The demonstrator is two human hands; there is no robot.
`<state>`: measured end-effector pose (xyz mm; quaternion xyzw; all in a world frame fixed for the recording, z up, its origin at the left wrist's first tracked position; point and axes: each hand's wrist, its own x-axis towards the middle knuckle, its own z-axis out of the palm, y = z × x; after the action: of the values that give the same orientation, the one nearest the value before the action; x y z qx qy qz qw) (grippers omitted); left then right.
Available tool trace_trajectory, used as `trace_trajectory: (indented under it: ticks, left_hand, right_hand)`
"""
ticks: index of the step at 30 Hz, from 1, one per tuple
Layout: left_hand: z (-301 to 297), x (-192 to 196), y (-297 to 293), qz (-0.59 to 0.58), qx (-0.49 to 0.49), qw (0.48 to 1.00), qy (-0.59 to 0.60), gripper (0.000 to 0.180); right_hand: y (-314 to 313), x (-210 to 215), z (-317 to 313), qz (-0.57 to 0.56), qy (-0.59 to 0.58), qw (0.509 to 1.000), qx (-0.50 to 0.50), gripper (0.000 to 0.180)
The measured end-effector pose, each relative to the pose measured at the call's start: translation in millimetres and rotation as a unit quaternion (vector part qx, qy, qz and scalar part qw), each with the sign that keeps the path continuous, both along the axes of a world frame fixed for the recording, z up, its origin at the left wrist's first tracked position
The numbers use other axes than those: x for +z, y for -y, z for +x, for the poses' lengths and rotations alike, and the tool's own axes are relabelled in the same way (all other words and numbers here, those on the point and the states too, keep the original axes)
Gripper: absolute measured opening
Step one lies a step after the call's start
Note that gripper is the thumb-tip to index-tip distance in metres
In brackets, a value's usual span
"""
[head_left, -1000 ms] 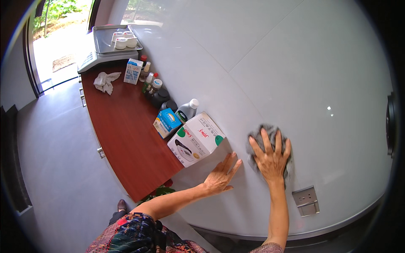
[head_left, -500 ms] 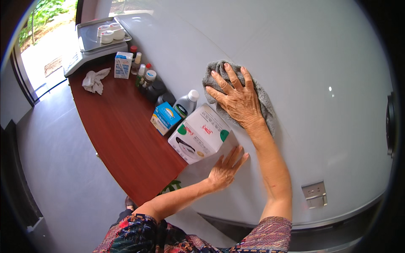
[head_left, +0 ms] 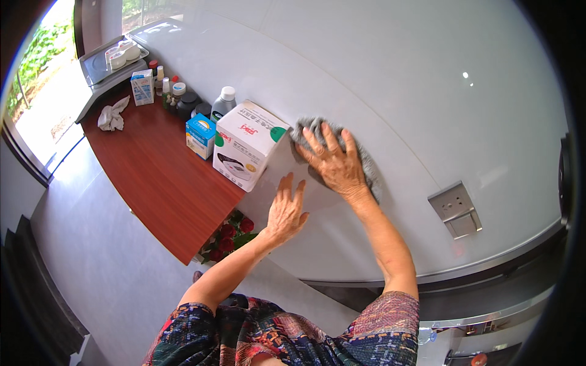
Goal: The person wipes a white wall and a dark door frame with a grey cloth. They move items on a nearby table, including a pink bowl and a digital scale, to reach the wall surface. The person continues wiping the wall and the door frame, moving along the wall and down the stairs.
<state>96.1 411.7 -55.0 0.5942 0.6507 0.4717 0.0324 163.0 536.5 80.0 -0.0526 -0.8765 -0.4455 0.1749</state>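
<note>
Against the glossy pale wall panel (head_left: 390,79), my right hand (head_left: 336,165) presses a crumpled grey cloth (head_left: 370,168), its fingers spread across it. The cloth's upper end lies beside the right corner of a white box (head_left: 251,131) with green spots and a device pictured on it. My left hand (head_left: 287,210) is empty, fingers extended and thumb apart, just below that box. Whether its fingertips touch the wall I cannot tell.
A reddish-brown wooden top (head_left: 159,171) bears a blue-and-white carton (head_left: 200,135), a grey bottle (head_left: 223,104), dark jars (head_left: 188,105), a crumpled tissue (head_left: 113,114) and a tray (head_left: 97,66). Red flowers (head_left: 227,235) stand below its end. A metal socket plate (head_left: 455,209) is on the wall.
My right hand has slid the cloth lower along the wall, past the box's corner. My left hand has drawn back from the box. The view has shifted, bringing the red flowers into sight.
</note>
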Motion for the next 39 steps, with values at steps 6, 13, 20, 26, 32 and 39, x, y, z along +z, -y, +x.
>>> trace_trajectory:
  ticks: [6, 13, 20, 26, 32, 39]
  left_hand:
    - [13.9, -21.5, 27.3, -0.090, 0.019, 0.996, -0.010, 0.077]
    - [16.0, -26.6, 49.5, -0.117, 0.024, 0.992, -0.043, 0.067]
    - [16.1, -41.2, 63.1, -0.095, 0.069, 0.992, -0.036, 0.053]
    - [-6.7, -23.9, 85.5, 0.025, 0.249, 0.962, -0.106, 0.051]
    - [-48.0, -24.5, 115.8, -0.043, 0.369, 0.915, -0.155, 0.064]
    - [-49.0, -20.4, 113.2, -0.209, 0.353, 0.897, -0.166, 0.085]
  right_hand:
    - [7.6, -100.3, 57.1, 0.000, 0.057, 0.998, -0.003, 0.039]
    - [-9.0, -115.0, 110.2, 0.013, 0.076, 0.996, 0.041, 0.031]
    - [1.9, 50.1, 60.0, 0.107, -0.290, 0.951, 0.023, 0.040]
    - [-2.6, 18.1, 12.3, 0.147, -0.352, 0.924, -0.001, 0.038]
    - [0.7, -109.6, -7.5, 0.037, -0.157, 0.986, 0.031, 0.036]
    - [-17.2, -255.6, -0.8, 0.075, 0.012, 0.995, 0.059, 0.041]
